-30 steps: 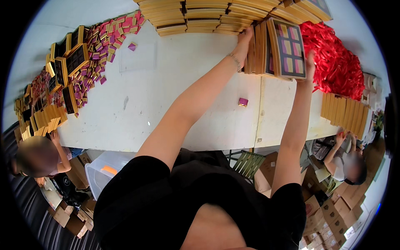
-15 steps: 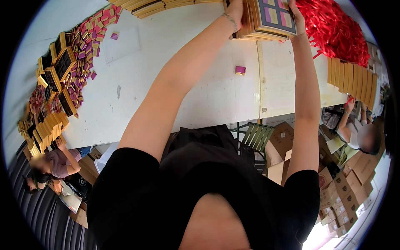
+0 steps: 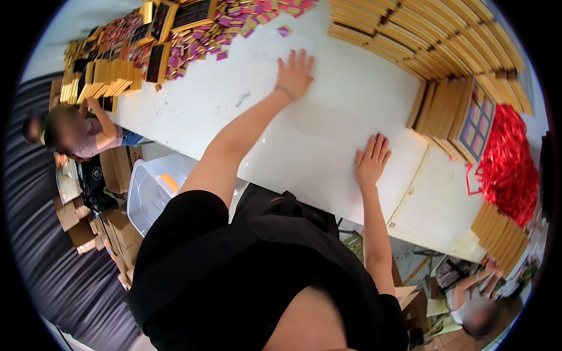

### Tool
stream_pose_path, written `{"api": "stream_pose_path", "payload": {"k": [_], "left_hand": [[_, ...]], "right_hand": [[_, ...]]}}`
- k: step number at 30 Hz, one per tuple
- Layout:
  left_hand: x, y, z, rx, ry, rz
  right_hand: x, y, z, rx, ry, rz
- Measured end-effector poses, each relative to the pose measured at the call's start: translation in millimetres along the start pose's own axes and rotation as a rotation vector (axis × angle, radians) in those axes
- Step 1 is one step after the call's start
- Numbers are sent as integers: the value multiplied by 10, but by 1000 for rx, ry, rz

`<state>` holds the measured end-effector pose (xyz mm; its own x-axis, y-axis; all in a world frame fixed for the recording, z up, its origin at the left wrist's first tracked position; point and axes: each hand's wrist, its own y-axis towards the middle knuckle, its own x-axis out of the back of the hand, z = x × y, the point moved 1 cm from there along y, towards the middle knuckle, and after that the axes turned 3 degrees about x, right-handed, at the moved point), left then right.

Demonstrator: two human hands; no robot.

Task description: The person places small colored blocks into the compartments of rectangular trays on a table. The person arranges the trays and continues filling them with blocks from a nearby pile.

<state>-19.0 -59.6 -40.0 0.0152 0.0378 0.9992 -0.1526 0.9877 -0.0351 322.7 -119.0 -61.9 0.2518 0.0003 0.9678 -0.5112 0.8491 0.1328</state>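
In the head view, the landmark is the heap of red ribbon [image 3: 508,167] on the white table [image 3: 328,146]. Just left of it stands a short row of boxes [image 3: 448,114]; its end box shows a dark divided face, with pink and gold pieces in its compartments. Beyond the heap and to its left runs a long stack of boxes [image 3: 421,32], and just on its near side is a second row of upright boxes [image 3: 499,238]. Far left of the heap, open trays [image 3: 157,63] with dark insides sit by many small wrapped pieces [image 3: 231,32] in pink, purple and gold. A clear plastic bin [image 3: 143,196] is below the table's near edge, well left of the heap.

The ribbon is glossy and tangled; the boxes are flat, straight-sided and gold-edged; the small pieces look foil-like and blocky.

The left hand [image 3: 294,78], well left of the heap, lies palm down, fingers spread and holding nothing visible. The right hand [image 3: 371,162], nearer the heap, is palm down with fingers extended; whether something lies beneath it cannot be told.

Half a second ago both hands gripped the short row; now they are apart from it. The lone purple piece then on the table is out of sight, and the view has turned.
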Motion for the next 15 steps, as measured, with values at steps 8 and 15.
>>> {"api": "stream_pose_path", "payload": {"k": [8, 15], "left_hand": [[124, -1097, -431, -72, -43, 143], [410, -1529, 471, -15, -434, 202]], "right_hand": [[-370, 1564, -172, 28, -202, -72], [-569, 1981, 938, -53, -106, -57]]}}
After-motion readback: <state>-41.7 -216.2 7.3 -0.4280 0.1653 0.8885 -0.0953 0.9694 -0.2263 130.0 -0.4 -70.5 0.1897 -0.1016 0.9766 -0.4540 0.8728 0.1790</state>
